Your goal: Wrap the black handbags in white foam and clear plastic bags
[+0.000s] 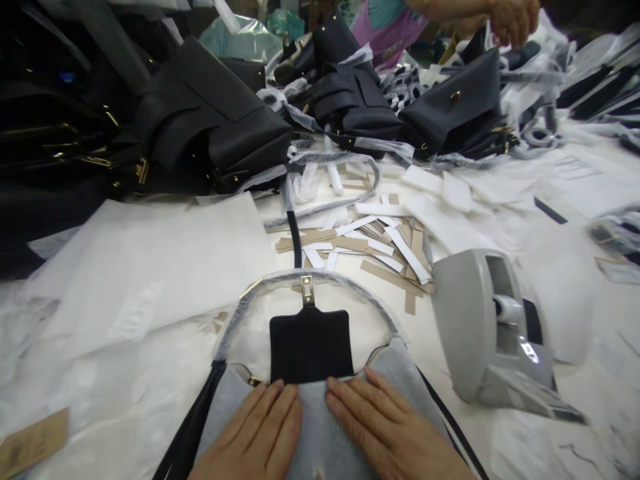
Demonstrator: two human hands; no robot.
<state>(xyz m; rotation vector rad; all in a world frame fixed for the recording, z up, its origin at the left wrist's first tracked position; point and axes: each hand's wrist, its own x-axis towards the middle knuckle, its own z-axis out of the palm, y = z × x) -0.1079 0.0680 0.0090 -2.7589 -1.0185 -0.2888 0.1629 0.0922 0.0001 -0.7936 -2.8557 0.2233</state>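
Observation:
My left hand (257, 433) and my right hand (387, 430) lie flat, fingers stretched out, side by side on a grey dust cover (315, 413) that wraps a black handbag. The bag's black flap (310, 343) with a gold clasp (307, 291) sticks out just beyond my fingertips. Its curved handle (350, 293) is wrapped in clear plastic. A black strap (187, 430) runs down to the left of my left hand.
A grey tape dispenser (487, 327) stands right of the bag. White and brown paper strips (370, 243) lie scattered behind it. Black handbags (210, 127) are piled at back left and centre. White tissue sheets (150, 260) lie left. Another person's hand (513, 20) reaches in at top right.

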